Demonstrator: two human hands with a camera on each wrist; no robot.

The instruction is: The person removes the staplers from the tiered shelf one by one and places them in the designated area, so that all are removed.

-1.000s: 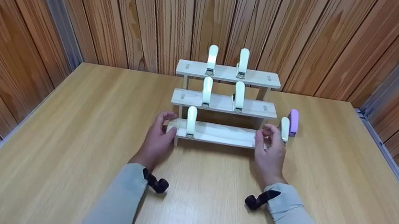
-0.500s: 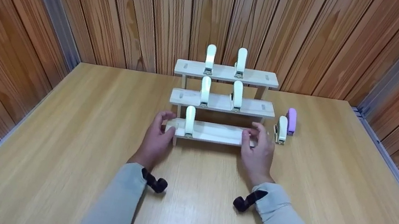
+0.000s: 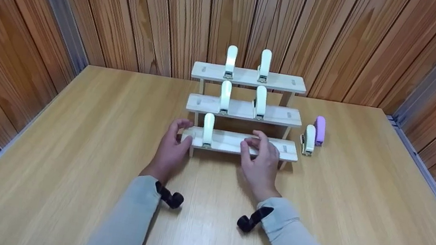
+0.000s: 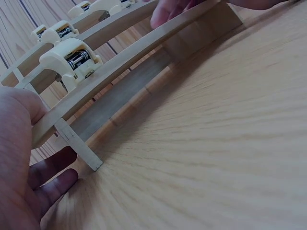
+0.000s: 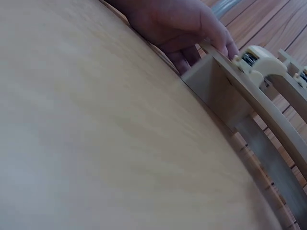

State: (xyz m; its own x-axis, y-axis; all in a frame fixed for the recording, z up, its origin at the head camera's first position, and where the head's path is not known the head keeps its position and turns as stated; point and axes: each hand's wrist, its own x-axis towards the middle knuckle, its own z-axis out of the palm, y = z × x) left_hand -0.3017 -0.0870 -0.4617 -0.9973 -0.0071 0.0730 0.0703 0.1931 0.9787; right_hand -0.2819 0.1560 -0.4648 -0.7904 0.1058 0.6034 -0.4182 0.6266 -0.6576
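A three-tier wooden stand (image 3: 226, 141) stands at the middle of the table. My left hand (image 3: 168, 149) grips the left end of its lowest tier, thumb at the edge and fingers below. Right beside it stands a white stapler (image 3: 208, 130), upright on that tier; it also shows in the left wrist view as a stapler (image 4: 72, 62) seen from the front. Over the right part of the lowest tier is my right hand (image 3: 259, 161), fingers loosely bent with nothing in them. Whether its fingers touch the board I cannot tell.
Two white staplers stand on the middle tier (image 3: 240, 108) and two on the top tier (image 3: 246, 76). On the table (image 3: 85, 139), right of the stand, a white stapler (image 3: 309, 141) and a purple stapler (image 3: 319, 130) stand side by side. Wooden walls (image 3: 233, 13) enclose the back and sides.
My right hand has moved left along the lowest tier, away from its right end, which now shows. My left hand stays at the left end; the staplers have not moved.
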